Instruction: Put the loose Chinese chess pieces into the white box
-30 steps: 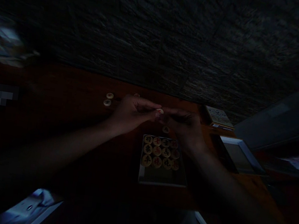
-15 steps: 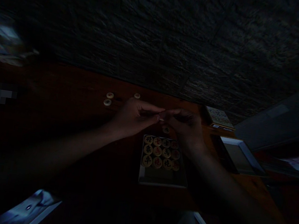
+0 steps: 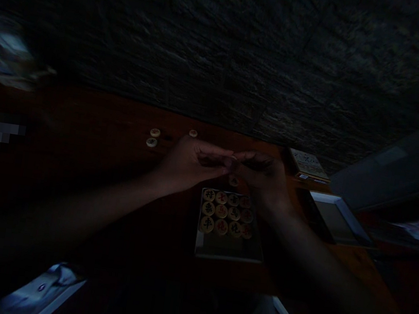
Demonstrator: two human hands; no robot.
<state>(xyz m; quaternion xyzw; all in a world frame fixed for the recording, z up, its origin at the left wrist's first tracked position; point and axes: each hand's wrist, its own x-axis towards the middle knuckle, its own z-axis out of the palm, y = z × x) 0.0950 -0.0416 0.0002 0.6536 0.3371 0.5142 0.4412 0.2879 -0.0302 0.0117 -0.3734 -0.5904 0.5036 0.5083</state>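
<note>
The scene is very dark. My left hand [image 3: 189,162] and my right hand [image 3: 263,177] meet fingertip to fingertip above a dark wooden table [image 3: 92,130], both with fingers pinched together. What sits between the fingertips is hidden now. Just below them an open box [image 3: 227,250] holds several round game pieces [image 3: 221,211] with red or black characters, laid in rows. One loose piece [image 3: 233,181] lies on the table right under my hands.
Three loose pieces [image 3: 152,142] lie on the table to the left, near the dark stone wall. At the right are a printed box lid [image 3: 307,164] and an empty white-rimmed tray [image 3: 336,216]. A pale object [image 3: 42,289] shows at the bottom left.
A pale round piece showed between my fingertips a second ago; my fingers have closed over it and it is out of sight. Both hands stayed in place.
</note>
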